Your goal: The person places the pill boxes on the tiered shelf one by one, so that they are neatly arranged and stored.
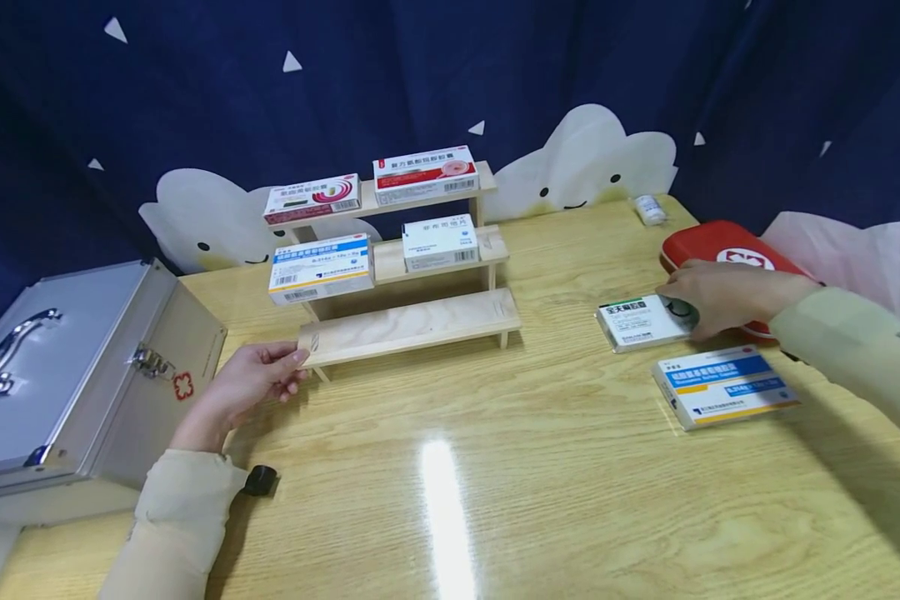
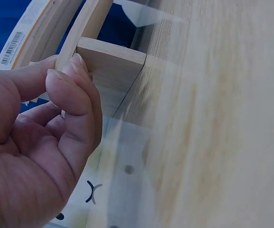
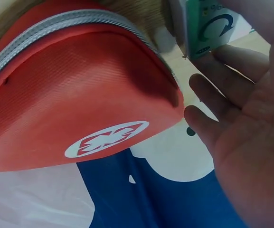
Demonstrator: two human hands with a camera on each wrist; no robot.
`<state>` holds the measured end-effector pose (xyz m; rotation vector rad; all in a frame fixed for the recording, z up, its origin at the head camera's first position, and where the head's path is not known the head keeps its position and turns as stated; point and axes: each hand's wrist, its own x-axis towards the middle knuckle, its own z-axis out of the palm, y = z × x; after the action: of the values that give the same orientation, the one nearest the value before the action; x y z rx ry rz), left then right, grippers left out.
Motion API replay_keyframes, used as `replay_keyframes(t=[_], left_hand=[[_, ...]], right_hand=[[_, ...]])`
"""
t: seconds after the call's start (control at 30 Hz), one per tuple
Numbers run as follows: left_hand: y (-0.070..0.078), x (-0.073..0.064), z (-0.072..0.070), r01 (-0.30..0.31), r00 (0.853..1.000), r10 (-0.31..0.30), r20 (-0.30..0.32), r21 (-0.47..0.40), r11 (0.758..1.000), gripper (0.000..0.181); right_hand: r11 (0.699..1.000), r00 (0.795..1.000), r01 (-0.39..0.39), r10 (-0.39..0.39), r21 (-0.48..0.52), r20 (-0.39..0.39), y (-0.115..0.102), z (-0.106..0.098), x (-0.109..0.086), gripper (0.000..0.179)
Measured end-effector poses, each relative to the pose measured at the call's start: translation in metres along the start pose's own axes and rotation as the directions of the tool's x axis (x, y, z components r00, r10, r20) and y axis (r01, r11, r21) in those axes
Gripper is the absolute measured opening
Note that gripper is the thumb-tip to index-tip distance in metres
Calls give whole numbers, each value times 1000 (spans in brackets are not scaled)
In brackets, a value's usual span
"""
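A three-step wooden display rack stands mid-table. My left hand pinches the left end of its lowest board between thumb and fingers; the left wrist view shows the fingertips at the board's edge. On the right, my right hand grips the right end of a white and green medicine box, thumb on the near side and fingers on the far side. Its green end panel shows in the right wrist view. A blue and white medicine box lies just nearer than that hand.
Red-and-white boxes sit on the rack's top step, with a blue-striped box and a white box on the middle one. A red first-aid pouch lies behind my right hand, near a small white bottle. A silver case stands left.
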<state>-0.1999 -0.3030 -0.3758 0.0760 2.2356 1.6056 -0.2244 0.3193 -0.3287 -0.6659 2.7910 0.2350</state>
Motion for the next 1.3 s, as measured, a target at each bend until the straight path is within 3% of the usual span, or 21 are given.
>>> replay_keyframes(t=[0.27, 0.5, 0.83, 1.07, 1.3], left_hand=[[1, 0, 0, 6, 1000, -6, 0, 3, 1000, 45], [1, 0, 1, 12, 1000, -12, -11, 11, 1000, 43], [4, -2, 1, 5, 1000, -5, -2, 22, 1000, 44], [3, -2, 1, 0, 1000, 0, -10, 17, 1000, 43], [0, 0, 1, -10, 1000, 10, -14, -7, 1000, 42]], right_hand=[[999, 999, -20, 21, 26, -26, -7, -13, 2, 81], [999, 993, 35, -30, 40, -112, -12, -28, 0, 77], [982, 961, 148, -115, 114, -252, -22, -52, -10, 76], [966, 950, 186, -130, 180, -285, -42, -63, -17, 75], [947, 936, 219, -135, 237, -324, -79, -63, -17, 71]])
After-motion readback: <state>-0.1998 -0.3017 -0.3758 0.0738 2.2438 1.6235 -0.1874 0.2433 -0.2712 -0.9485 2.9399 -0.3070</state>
